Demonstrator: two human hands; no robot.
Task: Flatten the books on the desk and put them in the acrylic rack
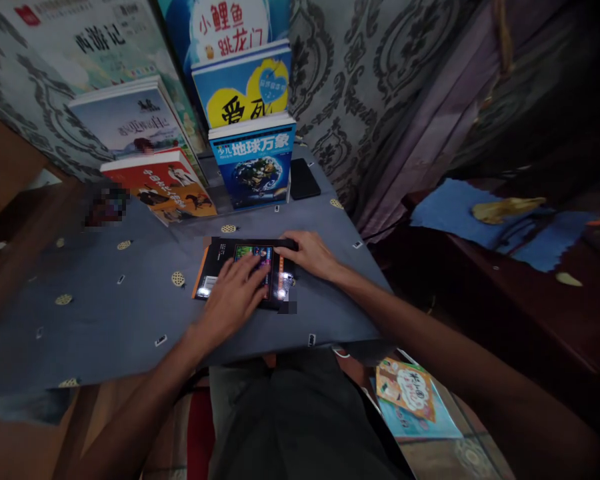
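A black book (211, 263) with an orange edge and small colour pictures lies flat on the cloth-covered table in front of me. My left hand (236, 287) rests on its cover, palm down with the fingers spread, hiding part of the pictures. At the book's far right corner, my right hand (310, 255) grips the edge, its thumb on top and its other fingers partly hidden. Light glares off the cover's lower right and lower left.
Beyond the book stand upright books, among them a blue globe book (255, 167) and a red-orange one (165, 187). A dark phone-like slab (304, 179) lies behind them. The grey tablecloth (105, 313) has pineapple prints. More books (415, 400) lie low at right.
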